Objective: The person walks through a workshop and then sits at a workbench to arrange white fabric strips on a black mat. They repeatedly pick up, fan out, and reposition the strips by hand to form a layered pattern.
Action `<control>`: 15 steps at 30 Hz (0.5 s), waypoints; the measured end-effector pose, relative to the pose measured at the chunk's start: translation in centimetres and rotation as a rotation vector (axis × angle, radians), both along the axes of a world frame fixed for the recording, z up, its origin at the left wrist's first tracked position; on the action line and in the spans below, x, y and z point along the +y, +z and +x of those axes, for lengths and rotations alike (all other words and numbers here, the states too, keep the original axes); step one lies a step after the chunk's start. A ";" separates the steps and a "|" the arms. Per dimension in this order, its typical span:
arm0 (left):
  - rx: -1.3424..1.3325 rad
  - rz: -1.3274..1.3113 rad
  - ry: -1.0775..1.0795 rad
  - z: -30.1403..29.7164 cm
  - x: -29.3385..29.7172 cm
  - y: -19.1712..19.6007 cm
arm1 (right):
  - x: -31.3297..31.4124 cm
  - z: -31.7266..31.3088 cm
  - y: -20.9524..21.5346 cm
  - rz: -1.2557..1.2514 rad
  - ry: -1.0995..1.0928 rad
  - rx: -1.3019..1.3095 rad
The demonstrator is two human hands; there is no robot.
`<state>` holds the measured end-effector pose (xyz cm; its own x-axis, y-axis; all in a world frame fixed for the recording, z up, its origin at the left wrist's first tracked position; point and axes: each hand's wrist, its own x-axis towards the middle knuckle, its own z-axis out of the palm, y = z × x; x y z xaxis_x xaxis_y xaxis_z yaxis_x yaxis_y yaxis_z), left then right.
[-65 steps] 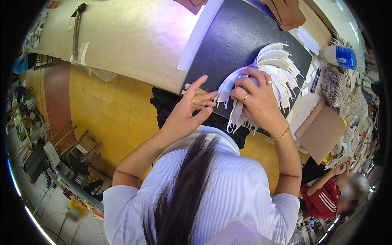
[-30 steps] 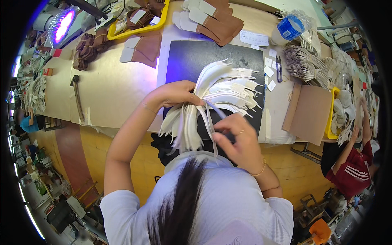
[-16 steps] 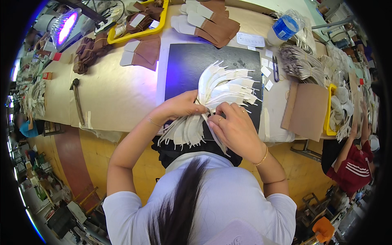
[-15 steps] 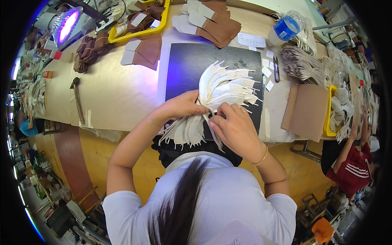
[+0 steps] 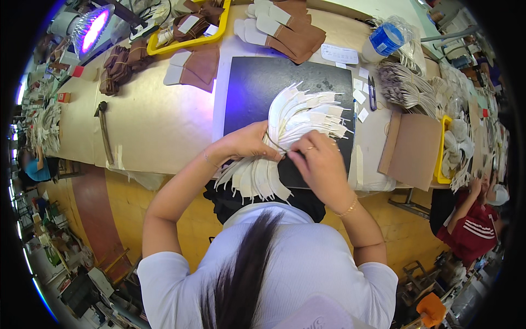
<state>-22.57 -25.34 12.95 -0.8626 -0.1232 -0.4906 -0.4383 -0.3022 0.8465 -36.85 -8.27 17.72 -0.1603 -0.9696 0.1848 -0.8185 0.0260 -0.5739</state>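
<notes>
A fanned bundle of curved white strap pieces (image 5: 307, 118) lies over a black board (image 5: 246, 82), its lower ends spreading toward my body. My left hand (image 5: 251, 141) is closed round the narrow middle of the bundle, thumb on top. Across that middle runs a thin dark band (image 5: 276, 147), which looks like a rubber band or cord. Just right of it, my right hand (image 5: 320, 159) pinches the band's end between thumb and fingers. The underside of the bundle is hidden.
Brown pieces with grey ends (image 5: 285, 33) lie beyond the board, near a yellow tray (image 5: 219, 30). At right are snips (image 5: 372, 93), a blue-labelled jar (image 5: 383, 41) and strap bundles (image 5: 405, 88). A hammer (image 5: 104, 131) lies left. A co-worker in red (image 5: 468, 227) sits far right.
My right hand has shifted slightly right and drawn the thin band out from the bundle. The strap that hung below that hand now lies with the others. My left hand keeps its grip.
</notes>
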 end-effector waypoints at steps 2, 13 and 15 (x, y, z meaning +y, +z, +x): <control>0.014 0.074 0.023 0.0 0.2 0.7 | -0.5 1.0 -1.4 -0.072 -0.028 -0.106; 0.012 0.386 0.208 2.1 -1.5 4.0 | -3.1 0.8 1.6 -0.328 0.100 -0.382; 0.051 0.407 0.225 2.4 -2.5 4.8 | -2.4 0.1 1.8 -0.290 0.154 -0.780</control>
